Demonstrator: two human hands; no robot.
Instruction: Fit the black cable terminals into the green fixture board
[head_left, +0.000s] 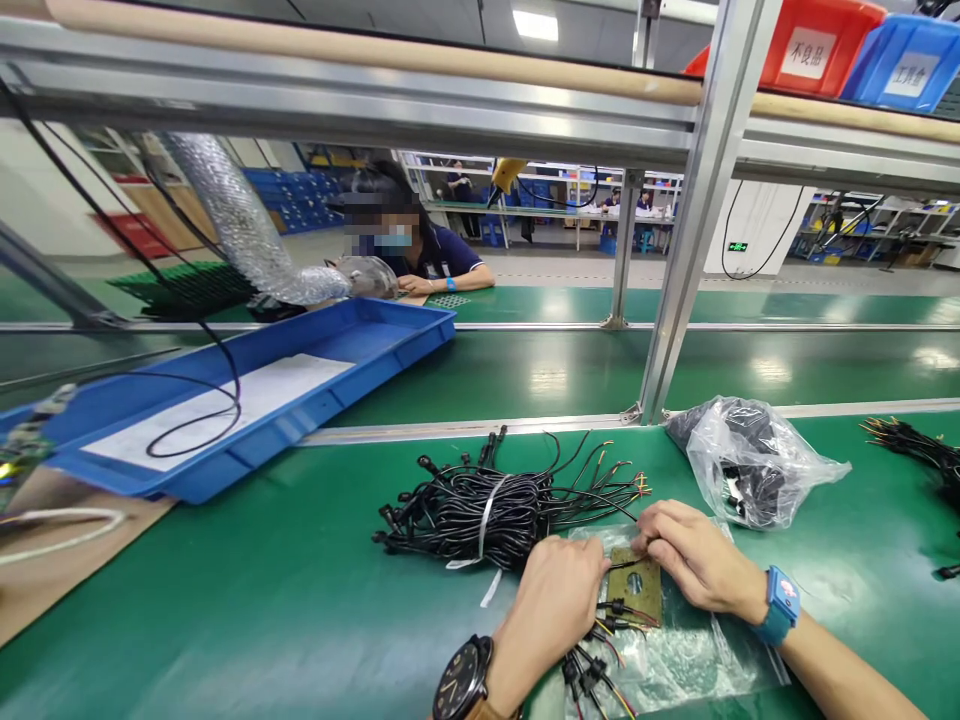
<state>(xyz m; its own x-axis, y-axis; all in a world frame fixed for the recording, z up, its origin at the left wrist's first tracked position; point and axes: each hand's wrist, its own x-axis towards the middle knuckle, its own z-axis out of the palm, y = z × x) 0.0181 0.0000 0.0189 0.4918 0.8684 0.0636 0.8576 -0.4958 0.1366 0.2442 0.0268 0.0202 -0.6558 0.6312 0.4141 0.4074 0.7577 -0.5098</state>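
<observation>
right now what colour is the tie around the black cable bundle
The tie is white; it shows in the head view.

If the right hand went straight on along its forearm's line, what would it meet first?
Probably the loose wire ends of the black bundle, just beyond the right hand; their height against the hand is unclear.
</observation>
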